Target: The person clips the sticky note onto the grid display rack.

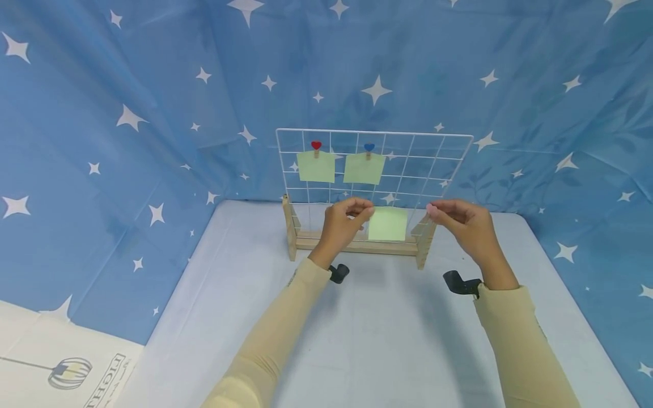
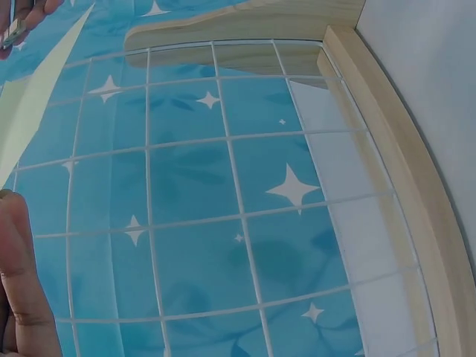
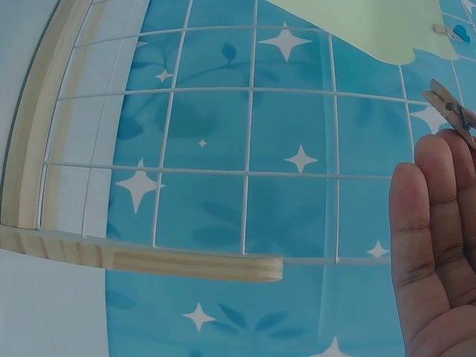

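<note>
My left hand (image 1: 346,224) pinches a pale green sheet of paper (image 1: 388,224) by its upper left corner, in front of the lower part of a white wire grid (image 1: 374,132). The same sheet (image 2: 33,111) stands out edgewise at the left of the left wrist view. To the right of the paper, my right hand (image 1: 468,225) holds a small wooden clothespin (image 3: 449,111) between thumb and fingers. Higher on the grid, one green sheet (image 1: 316,168) hangs from a red heart clip (image 1: 316,146), another (image 1: 364,169) from a blue heart clip (image 1: 369,148).
A wooden stand (image 1: 357,245) with two side pieces bears the grid on a white-covered table (image 1: 382,328). Behind it hangs a blue curtain (image 1: 306,51) with white stars. Black wrist cameras (image 1: 461,283) jut from both sleeves. Printed cream cloth (image 1: 30,351) lies at lower left.
</note>
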Available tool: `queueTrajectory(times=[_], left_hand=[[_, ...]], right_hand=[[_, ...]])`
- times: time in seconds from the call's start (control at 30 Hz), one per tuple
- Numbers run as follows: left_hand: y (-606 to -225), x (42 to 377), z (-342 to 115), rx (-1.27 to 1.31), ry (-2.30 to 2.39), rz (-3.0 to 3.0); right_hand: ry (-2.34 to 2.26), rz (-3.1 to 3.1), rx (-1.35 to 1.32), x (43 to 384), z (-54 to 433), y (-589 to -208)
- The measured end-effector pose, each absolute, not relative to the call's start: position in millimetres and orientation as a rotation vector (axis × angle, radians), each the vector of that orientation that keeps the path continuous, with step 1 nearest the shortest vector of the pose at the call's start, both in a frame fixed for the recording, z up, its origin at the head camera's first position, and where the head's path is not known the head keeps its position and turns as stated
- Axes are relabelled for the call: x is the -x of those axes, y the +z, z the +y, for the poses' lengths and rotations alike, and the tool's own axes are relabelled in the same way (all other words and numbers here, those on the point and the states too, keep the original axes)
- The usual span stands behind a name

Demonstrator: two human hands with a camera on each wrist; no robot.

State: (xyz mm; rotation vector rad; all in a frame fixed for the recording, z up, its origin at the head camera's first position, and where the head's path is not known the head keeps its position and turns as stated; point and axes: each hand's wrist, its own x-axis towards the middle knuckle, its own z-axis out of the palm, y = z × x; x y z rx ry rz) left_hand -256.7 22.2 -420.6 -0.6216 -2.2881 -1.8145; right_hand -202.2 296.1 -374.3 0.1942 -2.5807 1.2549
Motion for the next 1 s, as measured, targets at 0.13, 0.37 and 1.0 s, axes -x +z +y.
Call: queueTrajectory(times=[0.13, 0.37, 1.0], left_hand=[[-416.3, 258.7, 24.1, 0.651, -1.795, -2.289], [-409.5, 262.7, 26.4, 0.687, -1.751, -2.282], [-391.3, 271.9, 32.8, 0.727, -1.712, -2.273]], right_hand=[[1.253, -2.564, -0.208, 202.9, 295.5, -372.6], [1.235, -2.567, -0.211, 205.6, 294.4, -368.1], [1.230, -2.496, -0.244, 214.2, 298.4, -346.0]])
